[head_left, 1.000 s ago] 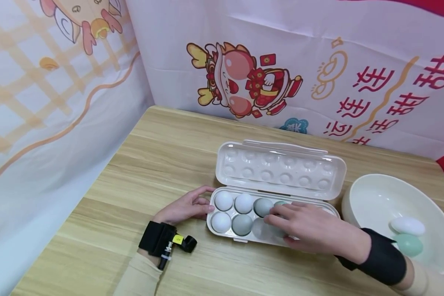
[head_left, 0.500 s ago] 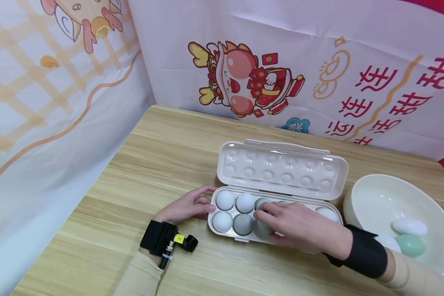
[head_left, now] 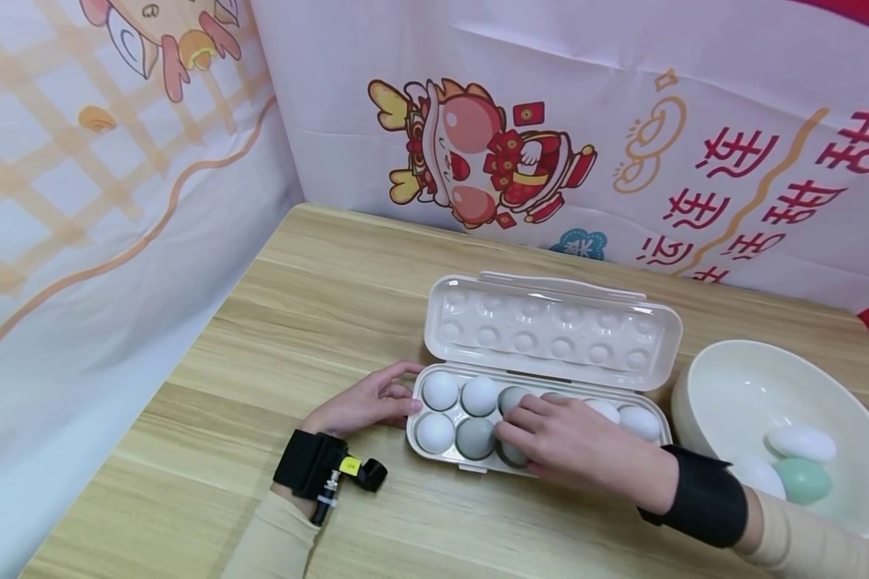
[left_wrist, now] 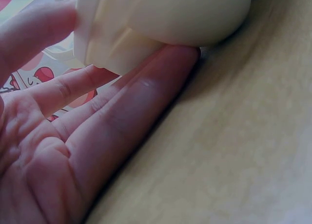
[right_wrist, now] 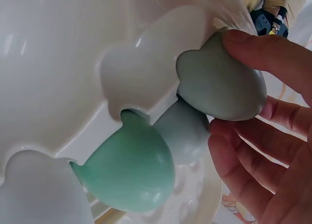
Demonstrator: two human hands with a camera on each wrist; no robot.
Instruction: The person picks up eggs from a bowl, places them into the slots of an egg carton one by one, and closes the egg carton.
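A cream plastic egg box [head_left: 472, 468] lies with its lid [head_left: 550, 354] hinged back. My left hand [head_left: 365, 402] holds its left end, thumb at the rim and fingers [left_wrist: 131, 102] reaching beneath the base. With thumb and fingertips, my right hand [head_left: 579, 446] grips a grey-green egg [right_wrist: 222, 82] at a front-row cup, its lower end inside the cup. A green egg [right_wrist: 131, 165] and a paler grey egg [right_wrist: 183, 133] sit in nearby cups. White eggs [head_left: 440, 391] fill cups at the left, beside another grey egg [head_left: 475, 438]. My right hand covers part of the front row.
At the right stands a large cream bowl [head_left: 724, 370] holding a white egg [head_left: 802, 444], a green egg [head_left: 802, 480] and another white egg [head_left: 760, 476] partly behind my right sleeve. Printed cloths [head_left: 319, 104] hang along the back and left of the wooden table [head_left: 261, 346].
My right hand has moved left along the box and slightly down, bringing the grey-green egg to its cup and uncovering white eggs at the right end. My left hand stays on the box.
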